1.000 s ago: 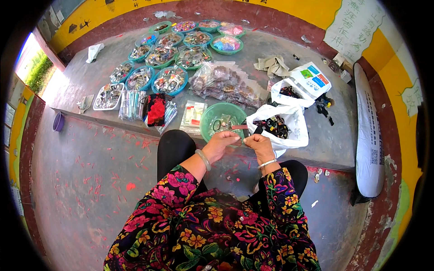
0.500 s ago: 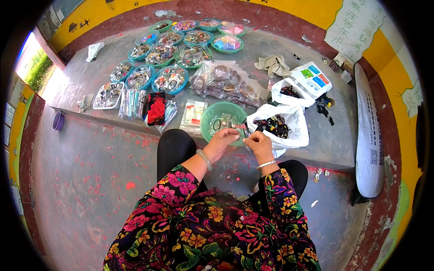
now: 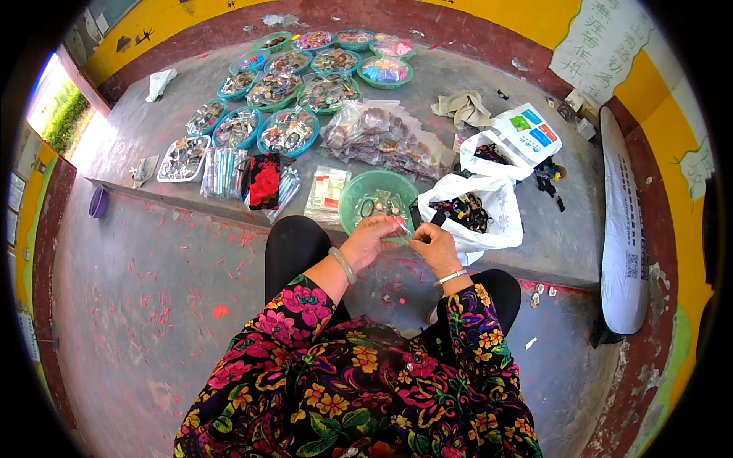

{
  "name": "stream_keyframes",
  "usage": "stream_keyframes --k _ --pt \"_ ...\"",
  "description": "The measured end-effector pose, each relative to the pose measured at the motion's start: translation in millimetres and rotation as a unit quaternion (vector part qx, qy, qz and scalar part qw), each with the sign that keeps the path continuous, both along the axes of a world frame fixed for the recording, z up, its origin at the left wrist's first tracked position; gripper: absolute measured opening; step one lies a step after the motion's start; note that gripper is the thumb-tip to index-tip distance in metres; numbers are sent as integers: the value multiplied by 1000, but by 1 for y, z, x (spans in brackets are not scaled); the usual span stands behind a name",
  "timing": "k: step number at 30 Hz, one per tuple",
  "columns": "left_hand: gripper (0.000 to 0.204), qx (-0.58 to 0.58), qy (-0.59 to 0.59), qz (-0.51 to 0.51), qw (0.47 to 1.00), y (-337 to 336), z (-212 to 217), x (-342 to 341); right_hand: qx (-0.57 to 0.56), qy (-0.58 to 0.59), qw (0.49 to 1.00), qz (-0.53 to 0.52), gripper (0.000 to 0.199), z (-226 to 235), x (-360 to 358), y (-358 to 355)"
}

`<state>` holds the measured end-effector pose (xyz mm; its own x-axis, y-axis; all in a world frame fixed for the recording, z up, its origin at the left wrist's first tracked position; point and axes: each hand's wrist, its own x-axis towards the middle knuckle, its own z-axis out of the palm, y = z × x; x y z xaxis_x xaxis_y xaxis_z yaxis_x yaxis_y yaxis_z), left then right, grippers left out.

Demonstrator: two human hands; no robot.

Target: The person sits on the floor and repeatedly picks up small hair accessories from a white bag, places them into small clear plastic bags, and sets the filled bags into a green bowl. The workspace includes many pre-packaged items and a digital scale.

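My left hand (image 3: 369, 240) is closed in a pinch on a small clear plastic bag (image 3: 402, 229) that has a bit of red at its top edge. My right hand (image 3: 436, 249) pinches the bag's other side, so it is stretched between my fingertips. What the bag holds, if anything, is too small to make out. Just beyond my fingers stands a green plastic basin (image 3: 350, 200). Inside it lie several small clear packets (image 3: 379, 204) with dark rings and beads.
Right of the basin, a white plastic bag (image 3: 502, 221) gapes over dark hair ties (image 3: 467, 212). Flat packets (image 3: 330, 191) lie left of it, bagged bracelets (image 3: 385, 133) behind it. Several filled basins (image 3: 289, 133) crowd the raised ledge (image 3: 553, 252). A purple pot (image 3: 99, 202) stands at left.
My right hand has shifted slightly left and down, closer to my left fingertips. The small bag has tilted, and its red edge now shows beside my left fingers.
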<state>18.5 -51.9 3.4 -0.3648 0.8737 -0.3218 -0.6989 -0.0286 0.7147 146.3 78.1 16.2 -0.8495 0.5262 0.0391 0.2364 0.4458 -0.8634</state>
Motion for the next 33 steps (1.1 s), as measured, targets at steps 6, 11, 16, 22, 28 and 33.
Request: stream_keyframes --k 6,11,16,22,28,33 --pt "9 3 -33 -34 999 -3 5 -3 47 -7 999 6 22 11 2 -3" --pt "10 -24 -20 -89 996 -5 -3 -5 89 29 995 46 18 9 3 -1" --pt "8 -50 -14 -92 994 -3 -9 -5 46 12 998 52 18 11 4 1" --pt "8 -44 -22 -21 999 -1 -13 -7 42 -25 998 36 24 11 9 14" --pt "7 -126 120 5 985 0 -14 -5 278 113 953 40 31 22 7 7" --pt "24 -221 535 -30 815 5 -30 6 348 50 923 158 34 13 7 -26"
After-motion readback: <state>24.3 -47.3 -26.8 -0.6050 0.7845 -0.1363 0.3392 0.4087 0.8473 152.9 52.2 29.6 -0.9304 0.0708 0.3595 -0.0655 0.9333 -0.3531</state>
